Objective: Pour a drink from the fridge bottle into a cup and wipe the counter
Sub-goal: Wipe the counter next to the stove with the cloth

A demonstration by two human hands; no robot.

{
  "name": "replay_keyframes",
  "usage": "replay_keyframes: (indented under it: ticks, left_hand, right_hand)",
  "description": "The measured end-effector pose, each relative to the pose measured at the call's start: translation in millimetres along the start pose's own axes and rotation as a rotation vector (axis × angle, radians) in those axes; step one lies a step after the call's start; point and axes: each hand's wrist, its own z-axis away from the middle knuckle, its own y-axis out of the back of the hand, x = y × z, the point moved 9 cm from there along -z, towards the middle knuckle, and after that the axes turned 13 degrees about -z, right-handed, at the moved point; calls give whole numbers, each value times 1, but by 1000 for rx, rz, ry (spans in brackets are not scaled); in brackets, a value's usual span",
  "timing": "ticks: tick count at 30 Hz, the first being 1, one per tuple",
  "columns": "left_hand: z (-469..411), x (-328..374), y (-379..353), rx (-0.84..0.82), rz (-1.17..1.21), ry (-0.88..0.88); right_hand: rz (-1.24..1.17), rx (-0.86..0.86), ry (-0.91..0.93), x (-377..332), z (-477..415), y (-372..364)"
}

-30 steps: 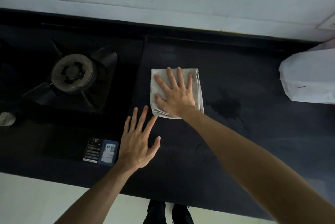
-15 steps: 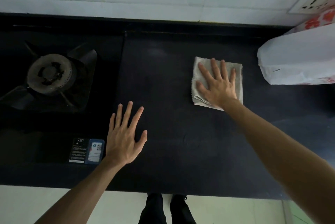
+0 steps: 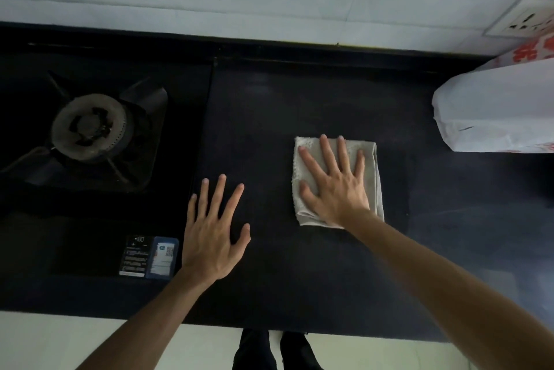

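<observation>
A folded grey cloth (image 3: pixel 376 187) lies flat on the black counter (image 3: pixel 299 294), right of centre. My right hand (image 3: pixel 335 184) presses down on the cloth with its fingers straight and spread. To the left, my left hand (image 3: pixel 214 234) is spread flat over the counter beside the hob's edge, holding nothing. No bottle or cup is in view.
A gas hob with one burner (image 3: pixel 88 127) fills the left side, with stickers (image 3: pixel 150 255) near its front edge. A white plastic bag (image 3: pixel 494 109) with red print sits at the far right. A wall socket (image 3: pixel 527 17) is above it. The counter's front edge runs along the bottom.
My right hand slid the cloth from beside the hob to the right, then drew it nearer to me. The dark wet patch seen earlier no longer shows. My left hand stayed near the hob's edge.
</observation>
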Motion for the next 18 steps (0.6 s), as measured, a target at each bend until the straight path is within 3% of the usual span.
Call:
replay_keyframes:
  ticks: [7,14,18]
  left_hand:
    - [-1,1,2,13,-21,-1]
    - [1,1,3,28,-36,-6]
    - [2,2,4,36,-25,-10]
  right_hand:
    - [25,14,-34,11,-50,10]
    - [-45,-18,32,-39,81,-27]
    - [-52,-55,37,-41,92,-32]
